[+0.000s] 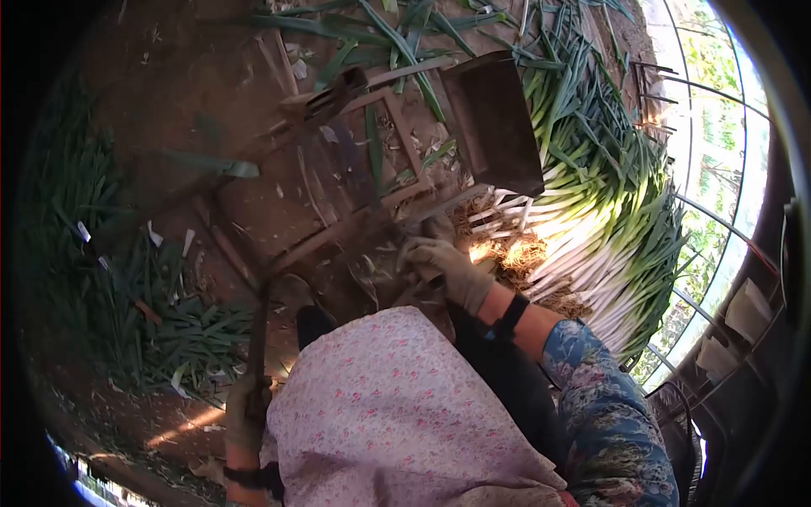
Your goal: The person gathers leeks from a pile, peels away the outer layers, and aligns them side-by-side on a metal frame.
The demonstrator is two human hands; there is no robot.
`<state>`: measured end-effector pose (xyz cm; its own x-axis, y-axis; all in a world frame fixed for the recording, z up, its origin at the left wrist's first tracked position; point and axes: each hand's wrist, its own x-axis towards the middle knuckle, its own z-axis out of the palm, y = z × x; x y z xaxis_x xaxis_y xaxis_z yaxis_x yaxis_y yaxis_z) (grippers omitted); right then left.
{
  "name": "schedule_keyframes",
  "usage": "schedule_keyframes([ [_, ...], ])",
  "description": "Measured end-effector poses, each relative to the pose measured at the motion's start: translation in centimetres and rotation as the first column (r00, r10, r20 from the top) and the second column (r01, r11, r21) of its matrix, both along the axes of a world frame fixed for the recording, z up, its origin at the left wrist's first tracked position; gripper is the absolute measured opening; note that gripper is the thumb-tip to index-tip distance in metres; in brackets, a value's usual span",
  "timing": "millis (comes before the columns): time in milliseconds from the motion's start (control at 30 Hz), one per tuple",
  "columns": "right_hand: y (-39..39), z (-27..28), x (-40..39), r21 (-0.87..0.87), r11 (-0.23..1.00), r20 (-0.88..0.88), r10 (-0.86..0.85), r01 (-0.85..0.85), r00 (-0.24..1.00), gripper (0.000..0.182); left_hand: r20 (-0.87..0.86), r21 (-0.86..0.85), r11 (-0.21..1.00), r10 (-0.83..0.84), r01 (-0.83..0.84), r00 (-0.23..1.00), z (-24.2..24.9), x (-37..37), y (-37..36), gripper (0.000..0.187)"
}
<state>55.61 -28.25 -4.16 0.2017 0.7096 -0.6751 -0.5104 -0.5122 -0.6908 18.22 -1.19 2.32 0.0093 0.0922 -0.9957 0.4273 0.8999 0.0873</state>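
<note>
Beside the roots of long green-and-white leeks (591, 253), beige-gloved right hand (441, 264) with fingers curled, contents unclear, beige-gloved left hand (245, 416) near dark narrow bar (258, 338), grip indiscernible.

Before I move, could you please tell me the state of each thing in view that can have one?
Right hand, gloved, near the frame, grip unclear
Left hand, gloved, beside the apron, grip unclear
Metal frame, on the ground
Metal tray, open
Long onions, piled, roots attached, partly sunlit
Green leaves, heaped loosely
Apron, worn, draped over the lap
</note>
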Motion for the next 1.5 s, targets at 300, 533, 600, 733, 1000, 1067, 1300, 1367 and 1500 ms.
schedule_keyframes([
  [300,-13.8,-0.9,6.9,-0.445,0.803,-0.181,-0.515,0.397,0.838,0.029,0.185,0.269,0.963,-0.068,0.016,0.980,-3.4,-1.1,-7.8,0.030],
  [533,-33.5,2.1,4.8,-0.725,0.599,0.141,0.611,-0.339,0.779,0.029,0.314,-0.001,0.951,-0.294,0.310,0.903,-4.7,5.7,-16.0,0.031],
  [600,-34.3,2.9,3.0,-0.710,0.562,0.071,0.657,-0.424,0.751,0.029,0.347,-0.048,0.915,-0.361,0.401,0.866,-5.7,8.9,-17.7,0.031],
  [733,-31.4,-4.9,-0.8,-0.674,0.597,0.135,0.679,-0.435,0.722,0.029,0.354,-0.056,0.886,-0.413,0.460,0.839,-10.8,11.9,-21.2,0.030],
  [1000,-20.5,-29.0,-2.5,-0.767,0.586,0.355,0.727,-0.262,0.587,0.029,0.309,0.074,0.892,-0.445,0.445,0.841,-23.6,16.7,-24.8,0.030],
  [1067,-19.7,-31.9,-2.3,-0.803,0.548,0.344,0.749,-0.236,0.566,0.029,0.296,0.103,0.900,-0.435,0.424,0.851,-25.3,17.0,-24.6,0.030],
  [1300,-20.7,-36.4,-2.5,-0.857,0.474,0.324,0.801,-0.203,0.503,0.029,0.241,0.153,0.914,-0.403,0.376,0.883,-27.5,14.6,-24.0,0.030],
  [1367,-20.9,-37.4,-2.2,-0.857,0.476,0.333,0.805,-0.199,0.490,0.029,0.227,0.156,0.920,-0.388,0.360,0.893,-27.7,13.4,-24.3,0.030],
  [1500,-21.4,-38.1,-2.5,-0.857,0.480,0.353,0.811,-0.186,0.467,0.029,0.238,0.149,0.933,-0.354,0.326,0.904,-27.6,10.9,-25.4,0.030],
])
